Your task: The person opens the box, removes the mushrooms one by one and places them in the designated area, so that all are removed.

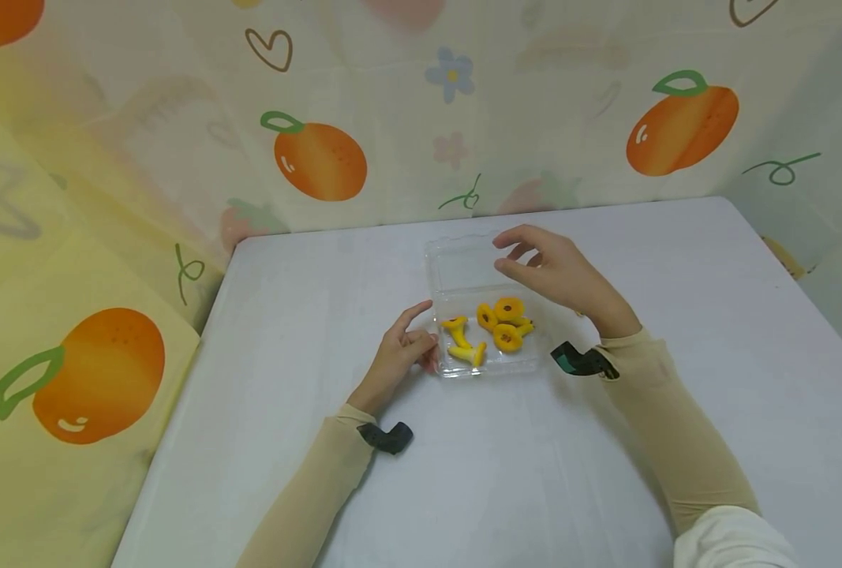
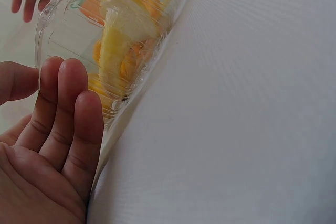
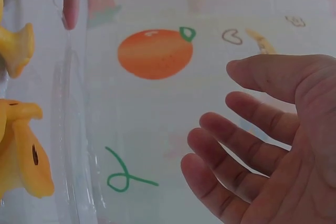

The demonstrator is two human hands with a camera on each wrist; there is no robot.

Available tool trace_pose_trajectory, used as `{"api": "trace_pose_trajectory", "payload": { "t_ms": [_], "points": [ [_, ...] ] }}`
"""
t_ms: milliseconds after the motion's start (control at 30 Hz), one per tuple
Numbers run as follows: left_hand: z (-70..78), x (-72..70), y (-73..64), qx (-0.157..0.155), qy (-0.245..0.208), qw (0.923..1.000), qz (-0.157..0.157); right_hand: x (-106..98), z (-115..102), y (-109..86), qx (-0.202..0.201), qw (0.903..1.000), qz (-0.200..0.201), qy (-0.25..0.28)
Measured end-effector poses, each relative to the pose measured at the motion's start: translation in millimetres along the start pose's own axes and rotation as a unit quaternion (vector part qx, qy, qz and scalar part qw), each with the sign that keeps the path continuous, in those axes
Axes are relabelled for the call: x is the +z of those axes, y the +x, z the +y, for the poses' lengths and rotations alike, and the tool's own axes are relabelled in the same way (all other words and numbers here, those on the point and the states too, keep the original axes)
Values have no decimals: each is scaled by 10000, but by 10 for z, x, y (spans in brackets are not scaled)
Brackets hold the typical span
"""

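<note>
A clear plastic clamshell box [image 1: 492,371] sits on the table with its lid [image 1: 461,264] folded back on the far side. Inside the base lie several yellow trumpet-shaped mushrooms [image 1: 507,338], two of them apart on the left. My left hand [image 1: 401,343] rests against the box's left side; in the left wrist view its fingers [image 2: 73,93] lie nearly straight along the outer wall. Over the lid's right part hovers my right hand [image 1: 551,268], fingers loosely bent and nothing between them. In the right wrist view its fingers [image 3: 231,156] are spread, apart from the box.
A white cloth covers the table [image 1: 286,315]. Behind it and along the left hang curtains [image 1: 392,102] printed with oranges, hearts and flowers. A dark band [image 1: 388,438] sits at the left wrist and another [image 1: 582,361] at the right.
</note>
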State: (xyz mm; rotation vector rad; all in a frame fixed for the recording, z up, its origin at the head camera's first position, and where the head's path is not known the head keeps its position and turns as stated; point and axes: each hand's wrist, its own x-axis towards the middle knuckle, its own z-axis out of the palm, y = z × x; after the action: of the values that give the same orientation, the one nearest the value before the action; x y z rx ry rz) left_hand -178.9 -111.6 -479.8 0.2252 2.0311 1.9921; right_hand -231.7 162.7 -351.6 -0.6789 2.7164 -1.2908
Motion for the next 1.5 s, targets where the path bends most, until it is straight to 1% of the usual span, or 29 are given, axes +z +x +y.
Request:
{"api": "trace_pose_trajectory", "payload": {
  "t_ms": [300,667,900,1200,1500],
  "points": [
    [-13,-4,10,19,-74,10000,-7,73,-44,19,-123,9999,-109,4],
    [-10,13,11,8,-115,9999,-11,152,-59,9,-95,9993,-346,-53],
    [-2,21,16,-11,-84,10000,-31,190,-50,0,-85,9982,-590,-96],
    [-5,32,15,25,-127,9999,-104,251,-22,-27,-188,9973,-702,-120],
    [9,26,8,13,-133,9999,-100,296,-32,-37,-112,9965,-830,-43]
  ]
}}
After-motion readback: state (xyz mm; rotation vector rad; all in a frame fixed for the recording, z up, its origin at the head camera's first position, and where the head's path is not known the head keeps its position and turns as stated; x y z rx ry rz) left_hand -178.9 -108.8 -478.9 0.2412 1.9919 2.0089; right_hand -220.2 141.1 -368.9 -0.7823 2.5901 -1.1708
